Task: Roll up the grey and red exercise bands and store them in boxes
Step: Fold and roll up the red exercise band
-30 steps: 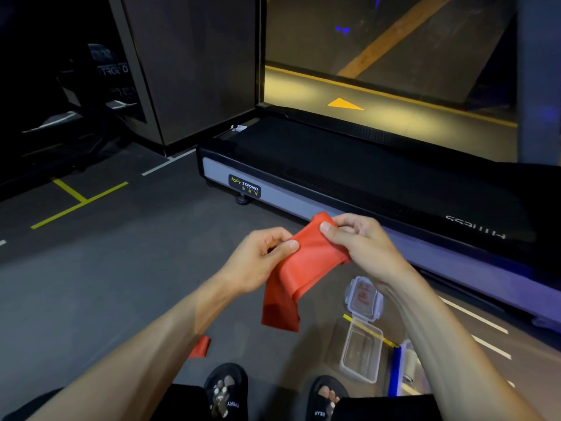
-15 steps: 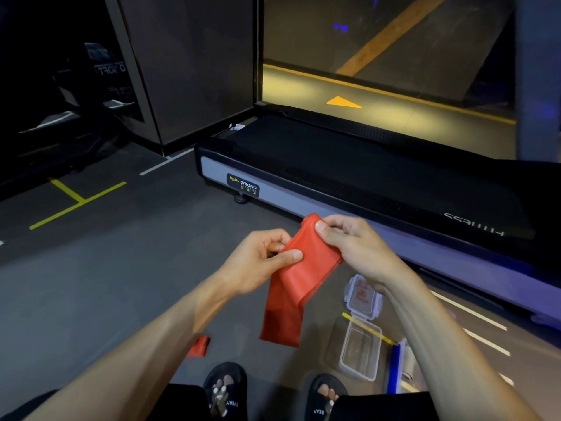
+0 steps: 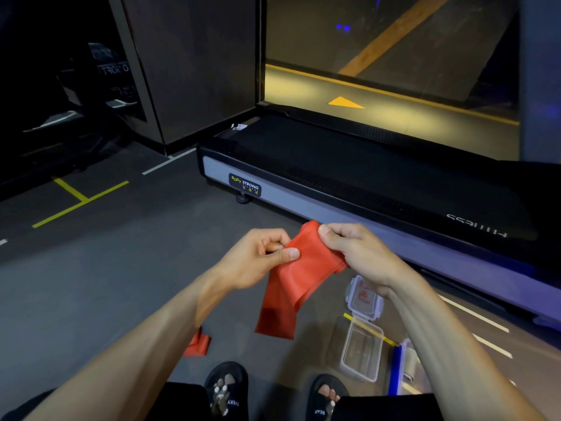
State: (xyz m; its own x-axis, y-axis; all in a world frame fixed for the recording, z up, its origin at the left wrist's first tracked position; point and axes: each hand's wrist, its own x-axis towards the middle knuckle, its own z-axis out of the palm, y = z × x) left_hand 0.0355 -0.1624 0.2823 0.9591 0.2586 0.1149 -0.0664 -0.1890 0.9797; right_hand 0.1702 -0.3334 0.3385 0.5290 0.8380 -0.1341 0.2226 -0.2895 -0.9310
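Observation:
I hold the red exercise band [image 3: 296, 281] up in front of me with both hands. My left hand [image 3: 258, 259] pinches its left edge between thumb and fingers. My right hand [image 3: 355, 250] grips the bunched top end. The rest of the band hangs down in a loose fold, and another piece of red band [image 3: 198, 344] shows on the floor under my left forearm. An open clear plastic box [image 3: 361, 350] lies on the floor below my right wrist, its lid [image 3: 364, 296] beside it. No grey band is in sight.
A treadmill [image 3: 349, 183] runs across the floor just beyond my hands. A blue-edged box [image 3: 403, 366] sits to the right of the clear box, partly hidden by my right arm. My sandalled feet [image 3: 224, 390] are at the bottom. Dark gym floor spreads to the left.
Both hands have kept their hold while working the band's top end. My right hand has gathered it a little tighter, and the hanging part has shifted slightly.

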